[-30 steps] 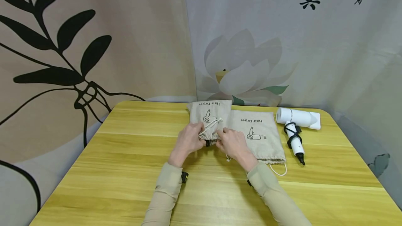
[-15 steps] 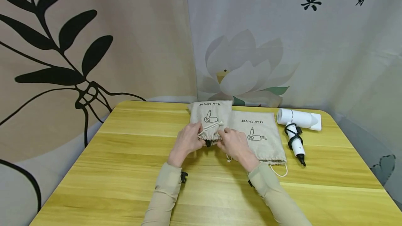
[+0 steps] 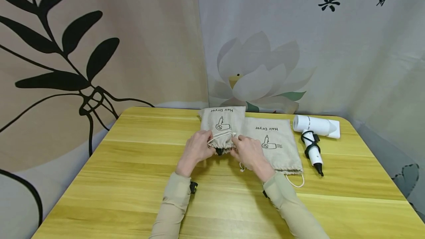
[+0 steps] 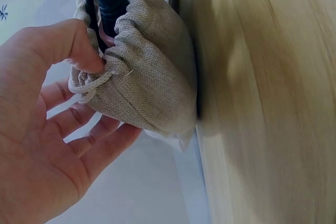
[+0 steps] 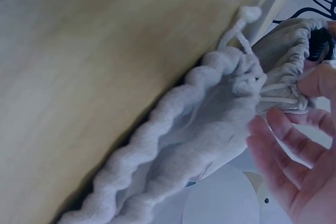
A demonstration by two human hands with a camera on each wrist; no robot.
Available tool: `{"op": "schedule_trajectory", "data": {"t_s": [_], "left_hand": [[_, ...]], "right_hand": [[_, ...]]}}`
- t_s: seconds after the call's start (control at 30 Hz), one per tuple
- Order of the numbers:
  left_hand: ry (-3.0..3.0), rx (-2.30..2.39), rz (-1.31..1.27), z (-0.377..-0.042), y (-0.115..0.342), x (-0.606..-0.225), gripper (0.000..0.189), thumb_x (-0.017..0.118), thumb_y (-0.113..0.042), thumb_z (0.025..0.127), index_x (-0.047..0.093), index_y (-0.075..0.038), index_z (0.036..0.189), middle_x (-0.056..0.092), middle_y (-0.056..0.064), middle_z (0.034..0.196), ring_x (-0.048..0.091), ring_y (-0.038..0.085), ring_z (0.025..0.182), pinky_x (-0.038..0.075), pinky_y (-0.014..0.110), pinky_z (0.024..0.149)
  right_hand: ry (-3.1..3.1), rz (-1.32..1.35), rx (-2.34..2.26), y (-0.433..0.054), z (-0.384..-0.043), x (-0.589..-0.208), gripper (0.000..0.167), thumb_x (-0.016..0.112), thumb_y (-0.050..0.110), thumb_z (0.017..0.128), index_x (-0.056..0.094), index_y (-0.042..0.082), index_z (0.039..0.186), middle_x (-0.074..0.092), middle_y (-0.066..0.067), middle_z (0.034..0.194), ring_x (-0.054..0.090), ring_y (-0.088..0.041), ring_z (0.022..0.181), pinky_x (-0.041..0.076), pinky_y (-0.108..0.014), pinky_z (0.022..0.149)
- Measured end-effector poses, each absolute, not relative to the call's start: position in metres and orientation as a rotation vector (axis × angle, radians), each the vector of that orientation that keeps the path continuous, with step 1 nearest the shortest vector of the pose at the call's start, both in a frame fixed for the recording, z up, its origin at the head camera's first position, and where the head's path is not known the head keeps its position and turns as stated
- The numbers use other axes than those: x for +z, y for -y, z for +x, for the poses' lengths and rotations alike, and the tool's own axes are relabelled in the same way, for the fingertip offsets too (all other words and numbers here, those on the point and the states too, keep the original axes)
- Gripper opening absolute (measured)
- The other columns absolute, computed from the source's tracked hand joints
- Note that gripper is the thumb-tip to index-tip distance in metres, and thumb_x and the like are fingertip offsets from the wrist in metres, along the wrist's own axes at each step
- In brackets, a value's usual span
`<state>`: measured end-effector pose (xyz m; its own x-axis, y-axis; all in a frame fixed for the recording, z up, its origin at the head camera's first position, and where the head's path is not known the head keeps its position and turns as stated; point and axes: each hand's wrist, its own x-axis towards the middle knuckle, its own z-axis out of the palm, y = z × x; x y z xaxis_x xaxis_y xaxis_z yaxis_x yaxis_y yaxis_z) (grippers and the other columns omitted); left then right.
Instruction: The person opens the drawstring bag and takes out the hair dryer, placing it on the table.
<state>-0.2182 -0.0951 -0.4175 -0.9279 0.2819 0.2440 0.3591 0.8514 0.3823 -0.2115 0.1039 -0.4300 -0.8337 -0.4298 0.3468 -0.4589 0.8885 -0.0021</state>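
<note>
A beige drawstring bag (image 3: 222,115) printed "Hair Dryer" lies bulging at the table's back, its gathered mouth toward me. My left hand (image 3: 198,147) pinches the left side of that mouth between thumb and fingers, by the white drawstring (image 3: 223,135). At the right side, my right hand (image 3: 248,153) pinches the rim with thumb and fingertips. A black ribbed cord end (image 4: 111,10) shows in the opening, a bit of pink beside it in the left wrist view; the rest of the contents is hidden.
A second, flat "Hair Dryer" bag (image 3: 282,158) lies on the right, partly under the right hand, its ruffled mouth (image 5: 157,124) close to the right wrist camera. Beyond it is a white hair dryer (image 3: 313,124) with a black cord (image 3: 310,144) around its handle. Wooden table (image 3: 132,194).
My hands have drawn slightly apart at the bag's mouth. The white drawstring has dropped from pointing up over the bag to lying more level across it.
</note>
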Motion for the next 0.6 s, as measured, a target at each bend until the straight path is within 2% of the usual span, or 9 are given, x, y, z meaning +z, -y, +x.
{"op": "schedule_trajectory", "data": {"t_s": [0.23,0.37,0.6], "left_hand": [[2.844,-0.633,-0.494,-0.219,0.096,-0.418,0.029,0.078,-0.012,0.065,0.061,-0.010,0.088,0.062,0.002,0.081,0.056,0.018,0.076,0.046,0.026,0.060],[2.856,-0.634,-0.492,-0.219,0.097,-0.418,0.029,0.078,-0.012,0.065,0.060,-0.010,0.088,0.062,0.002,0.082,0.056,0.019,0.077,0.047,0.027,0.061],[2.881,-0.658,-0.417,-0.220,0.106,-0.415,0.024,0.075,-0.008,0.066,0.057,-0.011,0.081,0.061,0.003,0.081,0.052,0.017,0.069,0.044,0.025,0.057]], "right_hand": [[2.719,0.653,0.121,-0.104,-0.212,-0.430,0.031,0.067,0.028,0.082,0.064,0.015,0.109,0.061,-0.003,0.077,0.051,-0.016,0.056,0.038,-0.026,0.042],[2.731,0.652,0.137,-0.104,-0.212,-0.429,0.029,0.067,0.028,0.082,0.065,0.015,0.108,0.059,-0.002,0.075,0.047,-0.013,0.054,0.036,-0.024,0.042],[2.749,0.619,0.146,-0.115,-0.215,-0.429,0.016,0.068,0.026,0.079,0.060,0.012,0.083,0.053,0.000,0.066,0.042,-0.012,0.051,0.034,-0.023,0.040]]}}
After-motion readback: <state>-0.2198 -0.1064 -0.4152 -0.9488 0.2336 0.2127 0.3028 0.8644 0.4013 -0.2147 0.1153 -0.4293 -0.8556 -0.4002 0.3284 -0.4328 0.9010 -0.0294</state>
